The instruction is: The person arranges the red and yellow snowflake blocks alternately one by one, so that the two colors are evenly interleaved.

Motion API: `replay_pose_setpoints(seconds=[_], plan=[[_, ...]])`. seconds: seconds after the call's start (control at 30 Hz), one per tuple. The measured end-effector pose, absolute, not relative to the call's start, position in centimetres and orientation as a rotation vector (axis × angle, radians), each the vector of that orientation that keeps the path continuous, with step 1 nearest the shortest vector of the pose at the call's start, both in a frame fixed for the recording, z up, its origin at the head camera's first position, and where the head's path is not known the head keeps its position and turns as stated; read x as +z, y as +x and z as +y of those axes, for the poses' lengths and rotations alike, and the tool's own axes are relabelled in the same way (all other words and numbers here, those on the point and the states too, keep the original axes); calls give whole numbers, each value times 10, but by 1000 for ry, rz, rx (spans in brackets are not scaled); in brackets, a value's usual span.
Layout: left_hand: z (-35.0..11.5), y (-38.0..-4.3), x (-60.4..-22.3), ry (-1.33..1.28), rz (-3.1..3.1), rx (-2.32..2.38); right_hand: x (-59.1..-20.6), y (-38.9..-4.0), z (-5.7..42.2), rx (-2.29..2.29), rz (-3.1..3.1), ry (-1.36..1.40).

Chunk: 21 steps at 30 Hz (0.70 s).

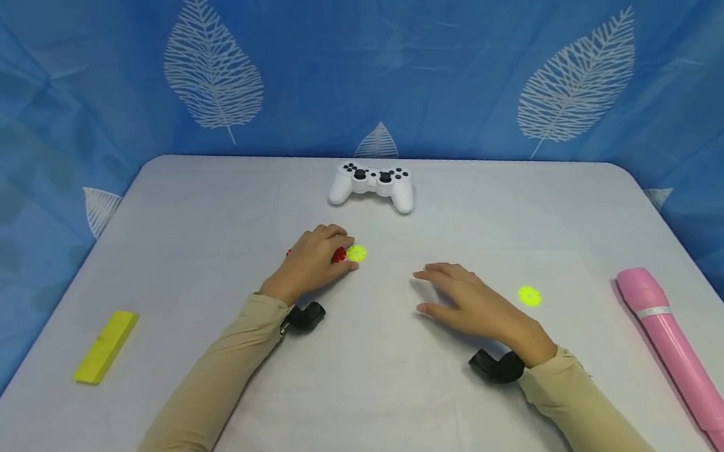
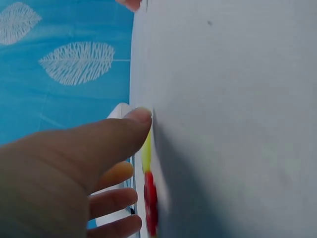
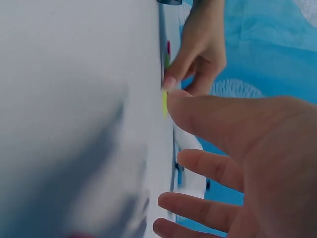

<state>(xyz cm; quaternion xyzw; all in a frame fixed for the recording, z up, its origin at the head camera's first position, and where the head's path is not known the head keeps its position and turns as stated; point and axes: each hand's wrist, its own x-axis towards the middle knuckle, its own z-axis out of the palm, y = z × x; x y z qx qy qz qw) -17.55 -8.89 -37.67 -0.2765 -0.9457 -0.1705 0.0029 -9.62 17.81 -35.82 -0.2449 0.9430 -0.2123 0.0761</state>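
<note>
My left hand (image 1: 314,259) hovers over or rests on a row of small notched plastic discs, fingers loosely spread. Between its thumb and index finger show a red disc (image 1: 339,254) and a yellow disc (image 1: 356,254). Another bit of red peeks out behind the hand; the palm hides the rest. In the left wrist view, the red disc (image 2: 150,203) and yellow disc (image 2: 146,151) appear edge-on near the thumb. My right hand (image 1: 472,304) is held above the white table, fingers apart and holding nothing. A separate yellow disc (image 1: 529,296) lies to its right.
A white game controller (image 1: 374,182) sits at the table's back middle. On the left lies a yellow block (image 1: 106,347). A long pink wand-shaped object (image 1: 676,349) lies along the right side. Blue leaf-patterned cloth (image 1: 385,51) hangs behind the table (image 1: 378,411).
</note>
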Motion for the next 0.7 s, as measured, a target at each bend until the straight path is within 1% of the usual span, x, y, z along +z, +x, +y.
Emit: replay_pose_setpoints(seconds=[0.3,0.7], plan=[[-83,-182,-376,-894,-2984,-477,-362,-77,215,-629,2871,-636],[-77,-184,-376,-925,-2977,-534,-367,-54,239,-633,2909,-537]])
